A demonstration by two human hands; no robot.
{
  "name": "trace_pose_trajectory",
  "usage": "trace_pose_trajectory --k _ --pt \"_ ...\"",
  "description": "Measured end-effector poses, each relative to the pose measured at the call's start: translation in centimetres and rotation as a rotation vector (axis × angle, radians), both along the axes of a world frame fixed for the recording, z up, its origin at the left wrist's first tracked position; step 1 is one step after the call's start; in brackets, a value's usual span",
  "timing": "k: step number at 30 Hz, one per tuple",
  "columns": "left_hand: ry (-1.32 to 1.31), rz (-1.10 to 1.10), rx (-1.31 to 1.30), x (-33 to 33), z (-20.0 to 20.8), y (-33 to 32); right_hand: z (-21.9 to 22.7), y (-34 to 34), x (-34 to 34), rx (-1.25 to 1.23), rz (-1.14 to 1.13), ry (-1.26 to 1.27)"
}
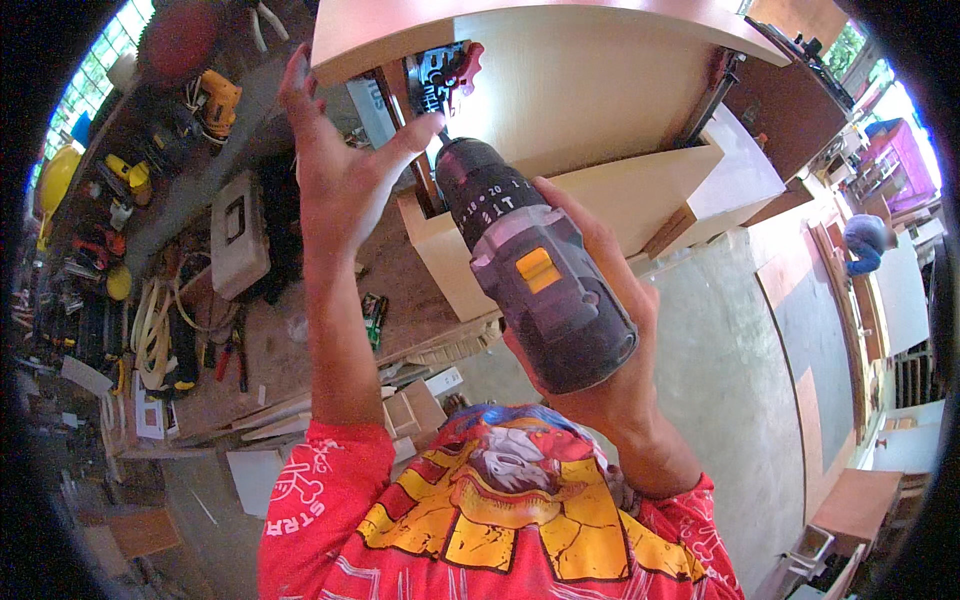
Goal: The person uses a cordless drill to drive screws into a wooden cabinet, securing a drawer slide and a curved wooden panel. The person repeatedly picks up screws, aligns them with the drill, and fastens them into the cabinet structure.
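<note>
My right hand (600, 250) is wrapped round the handle of a black and grey cordless drill (550, 290) with a yellow switch on top. The drill points away from me, its light shining on a pale wooden drawer (580, 90) and its tip close to a slide rail at the drawer's left side. My left hand (345, 170) is spread, fingers up by the left end of the curved drawer front (540, 22), thumb stretched toward the drill's tip. Whether those fingers press on the panel is hard to tell. A red clamp-like part (468, 68) shows beyond the thumb.
On the left, a cluttered workbench (290, 350) carries a grey case (237, 235), a yellow power tool (218, 105), a coiled hose (155, 335) and several hand tools. Another slide rail (705, 100) lines the drawer's right side. Far right, a person (866, 243) bends near wooden boards (835, 300).
</note>
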State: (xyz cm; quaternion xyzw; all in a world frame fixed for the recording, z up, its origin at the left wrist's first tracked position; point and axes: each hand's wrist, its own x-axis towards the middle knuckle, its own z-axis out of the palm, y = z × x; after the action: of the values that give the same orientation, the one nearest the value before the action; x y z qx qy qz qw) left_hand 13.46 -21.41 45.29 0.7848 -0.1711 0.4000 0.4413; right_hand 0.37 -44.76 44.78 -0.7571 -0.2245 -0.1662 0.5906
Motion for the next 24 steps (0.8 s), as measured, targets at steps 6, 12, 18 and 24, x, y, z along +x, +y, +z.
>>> trace_pose_trajectory --k 6,12,18,24 --pt "0.272 -0.359 -0.054 4.6 -0.5 3.9 0.5 0.4 -0.2 -0.005 -0.014 0.010" --pt "0.240 -0.395 -0.060 5.2 -1.2 3.1 0.7 0.2 -0.3 -0.032 -0.050 0.044" --pt "0.339 -0.476 -0.166 5.4 -1.2 2.3 0.4 0.0 -0.6 0.079 -0.018 0.158" --pt "0.272 -0.324 -0.132 5.8 -1.8 2.9 0.2 0.0 -0.7 0.012 0.051 0.041"
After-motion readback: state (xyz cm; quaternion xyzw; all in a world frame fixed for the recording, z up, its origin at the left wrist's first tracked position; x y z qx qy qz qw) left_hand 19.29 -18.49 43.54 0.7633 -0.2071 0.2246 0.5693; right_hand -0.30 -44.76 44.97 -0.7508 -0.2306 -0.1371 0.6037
